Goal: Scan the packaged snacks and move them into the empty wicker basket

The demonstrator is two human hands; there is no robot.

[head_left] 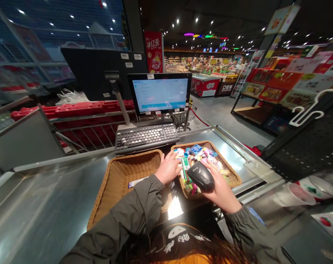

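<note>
My right hand (219,189) is wrapped round a black handheld barcode scanner (200,176), held over the right wicker basket (233,180). Small colourful packaged goods fill that basket, among them a green-and-white pack (185,164) and a blue pack (196,149). My left hand (168,168) reaches across the gap between the baskets, its fingers stretched toward the goods at the right basket's left rim. I see nothing in its grasp. A larger wicker basket (106,183) stands to the left, with a slim white-and-blue packet (137,182) on its bottom, partly behind my left sleeve.
A black keyboard (147,137) and a lit monitor (161,94) stand behind the baskets on the metal counter (53,194). Another monitor (103,73) faces away. At right are a white hook rack (306,113), a paper cup (298,194) and a tub (318,187).
</note>
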